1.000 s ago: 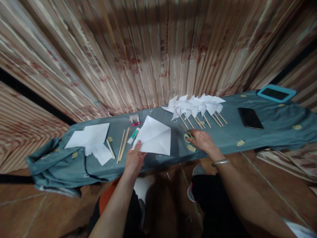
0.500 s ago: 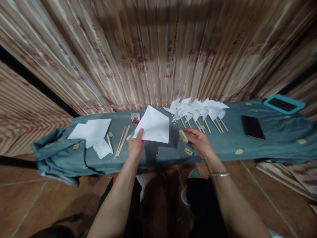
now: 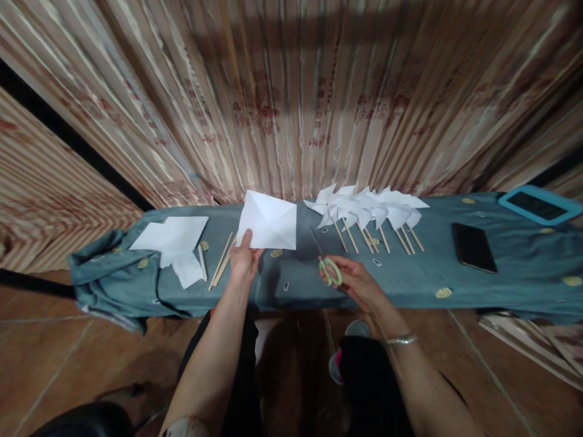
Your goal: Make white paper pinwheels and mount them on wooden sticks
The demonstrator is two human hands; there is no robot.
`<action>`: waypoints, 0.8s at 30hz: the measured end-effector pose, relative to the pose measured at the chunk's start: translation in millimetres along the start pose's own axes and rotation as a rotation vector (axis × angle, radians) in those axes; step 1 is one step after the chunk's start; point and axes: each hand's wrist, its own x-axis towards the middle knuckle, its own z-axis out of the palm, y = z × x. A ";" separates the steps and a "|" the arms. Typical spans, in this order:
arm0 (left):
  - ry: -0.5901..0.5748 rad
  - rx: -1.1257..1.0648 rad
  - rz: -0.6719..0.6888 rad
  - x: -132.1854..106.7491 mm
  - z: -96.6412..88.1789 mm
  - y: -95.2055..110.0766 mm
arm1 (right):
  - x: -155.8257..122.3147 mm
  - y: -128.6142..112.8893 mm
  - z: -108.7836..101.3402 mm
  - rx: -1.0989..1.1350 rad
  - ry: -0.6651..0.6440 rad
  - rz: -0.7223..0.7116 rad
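Observation:
My left hand (image 3: pixel 244 260) pinches the lower corner of a creased white paper square (image 3: pixel 268 221) and holds it up above the teal cloth-covered table (image 3: pixel 410 273). My right hand (image 3: pixel 354 281) grips a pair of scissors with pale green handles (image 3: pixel 328 269); the blades point up and away toward the paper. Just behind the right hand lies a row of several white paper pinwheels on wooden sticks (image 3: pixel 368 209).
Loose white sheets (image 3: pixel 172 237), a pen and thin wooden sticks (image 3: pixel 222 261) lie left of the left hand. A black phone (image 3: pixel 473 247) and a blue-cased tablet (image 3: pixel 540 205) sit at the right. A striped curtain hangs behind the table. Brown tiled floor lies below.
The left hand has lifted the paper square off the table. The right hand picked up the scissors from the cloth and drew them toward me.

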 end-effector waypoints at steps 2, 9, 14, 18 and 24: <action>0.006 0.000 -0.015 0.0 -3.2 2.5 | -3.9 0.2 -2.1 -0.032 -0.028 -0.037; -0.135 -0.002 -0.008 0.0 -18.7 16.3 | -13.3 19.6 5.7 -0.257 -0.174 -0.069; -0.148 0.009 -0.036 2.9 -25.6 24.6 | -20.9 37.6 25.5 -0.257 -0.254 -0.041; -0.179 0.023 -0.042 6.1 -31.7 26.5 | -22.7 43.6 38.0 -0.217 -0.294 -0.028; -0.220 0.001 -0.042 8.2 -40.0 28.8 | -17.7 42.2 45.4 -0.251 -0.279 -0.018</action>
